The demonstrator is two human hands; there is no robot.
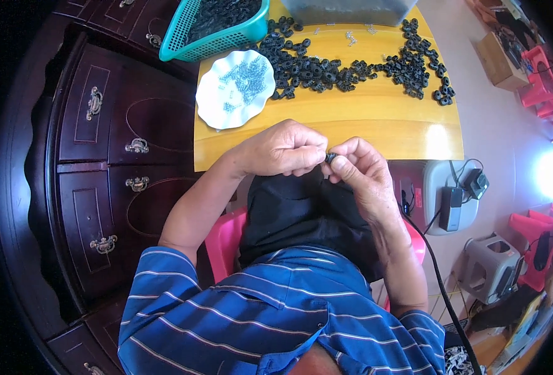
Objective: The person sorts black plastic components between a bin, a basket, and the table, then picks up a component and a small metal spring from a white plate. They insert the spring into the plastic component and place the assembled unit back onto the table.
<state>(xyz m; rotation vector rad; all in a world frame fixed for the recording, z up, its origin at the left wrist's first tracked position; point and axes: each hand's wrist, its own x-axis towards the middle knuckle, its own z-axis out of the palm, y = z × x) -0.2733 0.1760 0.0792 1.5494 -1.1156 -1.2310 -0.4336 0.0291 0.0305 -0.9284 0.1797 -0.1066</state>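
Note:
Just past the near edge of the yellow table (376,115), above my lap, both hands meet. Between the thumb and fingers of my right hand (369,175) sits a small black plastic piece (331,157). My left hand (286,150) is closed, its fingertips pressed together right beside that piece; whatever they hold is hidden. A scalloped white plate (216,117) at the table's left carries many tiny clear or silvery parts, too small to name. Many loose black plastic pieces (317,74), rounded and with holes, spread across the tabletop beyond my hands.
A green basket (226,39) of dark parts and a translucent bin (351,14) stand at the far side. Dark wooden drawers (86,119) line the left. On the right are a grey stool (492,265), pink stools (542,81), a carton (501,59) and a black cable (436,269).

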